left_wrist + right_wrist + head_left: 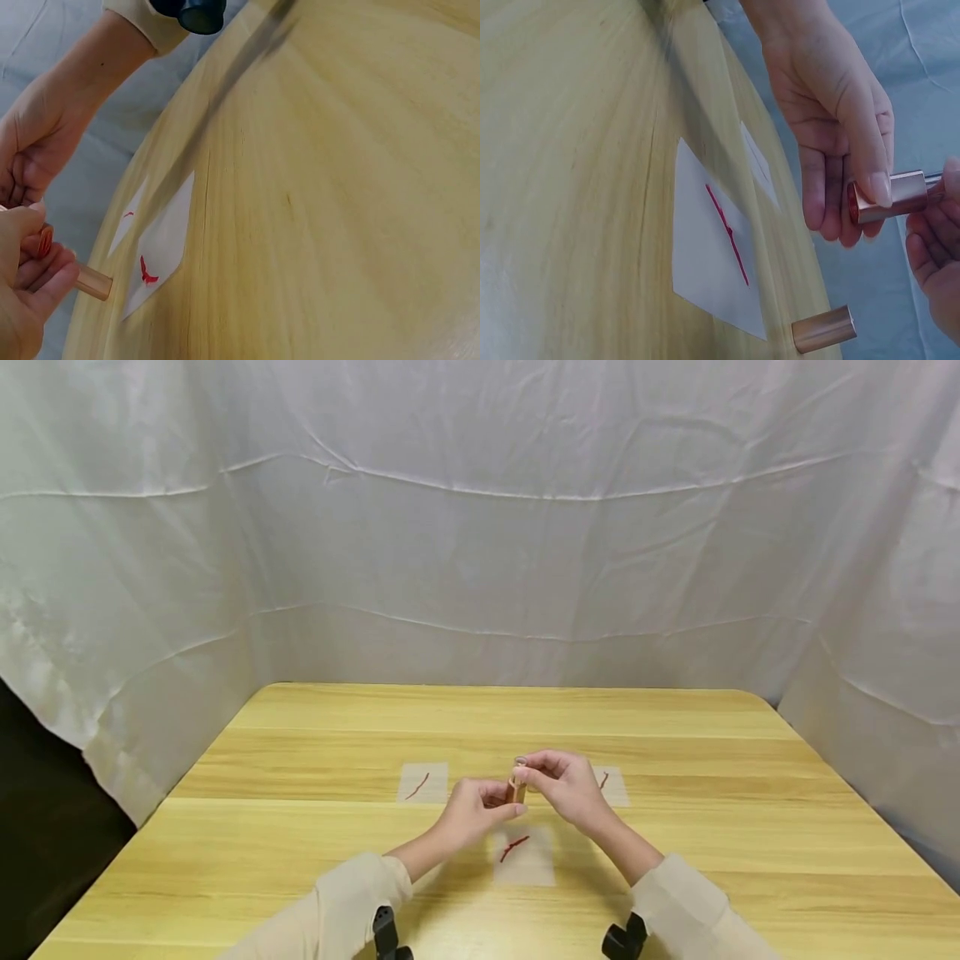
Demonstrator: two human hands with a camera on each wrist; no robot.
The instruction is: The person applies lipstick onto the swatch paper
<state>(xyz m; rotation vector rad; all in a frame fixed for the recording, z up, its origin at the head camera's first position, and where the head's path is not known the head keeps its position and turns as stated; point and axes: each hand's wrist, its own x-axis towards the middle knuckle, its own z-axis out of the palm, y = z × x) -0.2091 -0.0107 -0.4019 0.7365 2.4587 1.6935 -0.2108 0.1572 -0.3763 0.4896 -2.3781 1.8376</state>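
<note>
A rose-gold lipstick (907, 193) is held up between both hands above the table, red showing at its lower end. My left hand (468, 810) pinches the metallic tube with thumb and fingers. At the tube's other end, the right hand (566, 789) pinches a narrower part, mostly covered by its fingertips in the right wrist view. A rose-gold cap (823, 330) stands upright on the table close by, also visible as a short cylinder (94, 282) in the left wrist view. Just below the hands lies a pale paper square (528, 870) with a red streak.
Two more paper squares lie farther back, the left one (411, 777) and the right one (618, 792), each bearing a red streak. They rest on a wooden table (262, 860). Pale hanging cloth (480, 560) surrounds the table's back and sides.
</note>
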